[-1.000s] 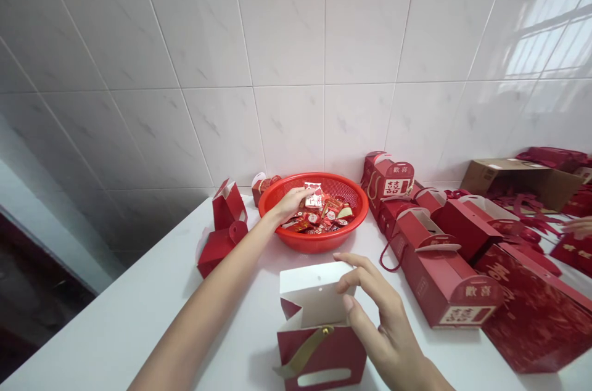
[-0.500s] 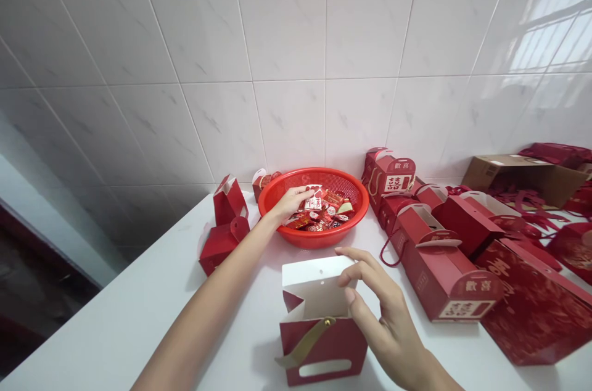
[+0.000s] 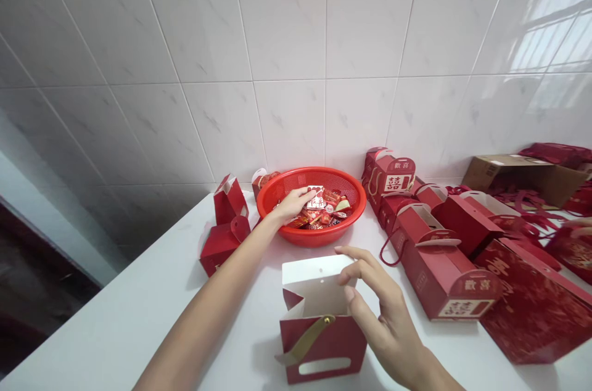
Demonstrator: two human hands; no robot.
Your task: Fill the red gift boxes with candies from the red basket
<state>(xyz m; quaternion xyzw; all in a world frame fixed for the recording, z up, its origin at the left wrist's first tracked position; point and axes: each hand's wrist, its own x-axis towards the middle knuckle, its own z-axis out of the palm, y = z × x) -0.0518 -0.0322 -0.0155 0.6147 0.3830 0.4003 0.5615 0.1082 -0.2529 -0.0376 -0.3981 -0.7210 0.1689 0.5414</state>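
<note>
My left hand (image 3: 295,203) reaches into a red plastic basket (image 3: 311,238) of wrapped sweets (image 3: 333,198). Its fingers are closed on the edge of a square white-and-red packet (image 3: 316,197) printed with characters; the fingertips are partly hidden. Nearer to me, an open dark-red gift box (image 3: 335,341) stands upright, its white back flap raised and a gold strap hanging at the front. Beside it, my right hand (image 3: 388,317) has curved fingers on the box's right edge, the thumb at the near corner and the forefinger by the back flap.
Several red gift boxes (image 3: 456,277) crowd the right of the white table (image 3: 111,329), with a cardboard carton (image 3: 490,178) behind. Two small red boxes (image 3: 222,243) stand left of the basket, close to my left forearm. A tiled wall (image 3: 289,126) closes off the back.
The basket has shifted slightly to the left and away from me. Within it, my left hand and the packet have moved a little to the right. My right hand and the open box stay put.
</note>
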